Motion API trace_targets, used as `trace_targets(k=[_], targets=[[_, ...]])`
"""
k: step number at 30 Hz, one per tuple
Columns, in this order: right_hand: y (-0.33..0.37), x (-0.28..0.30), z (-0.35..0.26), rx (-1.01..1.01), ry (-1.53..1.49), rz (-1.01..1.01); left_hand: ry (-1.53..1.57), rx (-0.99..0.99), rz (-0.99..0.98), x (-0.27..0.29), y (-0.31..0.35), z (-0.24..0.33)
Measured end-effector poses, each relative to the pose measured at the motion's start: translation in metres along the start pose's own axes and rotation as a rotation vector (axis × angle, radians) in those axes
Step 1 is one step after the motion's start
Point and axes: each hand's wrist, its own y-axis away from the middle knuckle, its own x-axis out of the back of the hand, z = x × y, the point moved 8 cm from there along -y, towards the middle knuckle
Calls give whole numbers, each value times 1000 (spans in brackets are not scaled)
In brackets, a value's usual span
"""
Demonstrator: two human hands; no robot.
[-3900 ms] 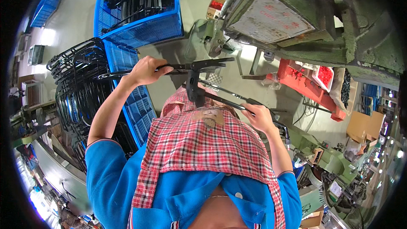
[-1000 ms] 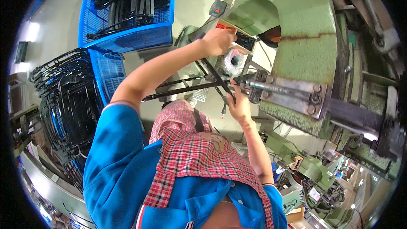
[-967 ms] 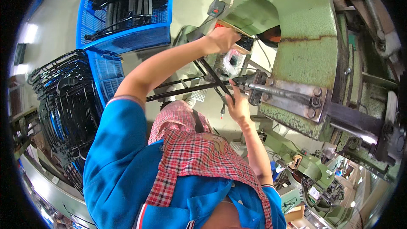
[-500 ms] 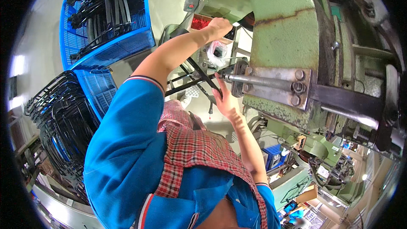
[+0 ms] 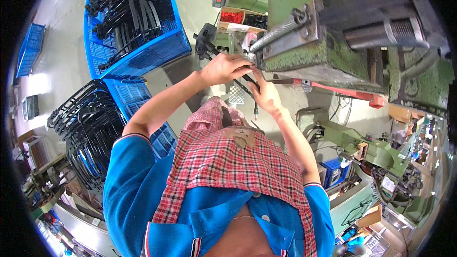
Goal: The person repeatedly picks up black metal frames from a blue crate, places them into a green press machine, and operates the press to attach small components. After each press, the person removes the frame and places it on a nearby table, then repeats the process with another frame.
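Both hands (image 5: 227,68) gripping black metal frame (image 5: 240,84) (thin, rodlike)

Both hands have risen from the lap to the green press (image 5: 304,43): the left hand (image 5: 223,68) and right hand (image 5: 264,96) now hold the black metal frame (image 5: 223,64) (previously spread wide) against its jaw.

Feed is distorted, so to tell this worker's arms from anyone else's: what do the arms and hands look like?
Both arms wear short bright-blue sleeves with thin red-and-white cuff trim. The left hand and right hand are bare: no gloves, watch or rings visible.
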Motion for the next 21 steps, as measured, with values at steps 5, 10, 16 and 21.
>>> trace_targets(k=[5,10,16,21], targets=[[4,0,4,42,42,12,-108,108,-137,-19,-7,-8],[3,0,-1,89,36,44,-346,143,-176,-23,-12,-13],[5,4,3,64,-16,36,-525,-30,-176,3,-4,-13],[18,17,1,-18,-61,91,-610,-170,-359,14,13,-29]])
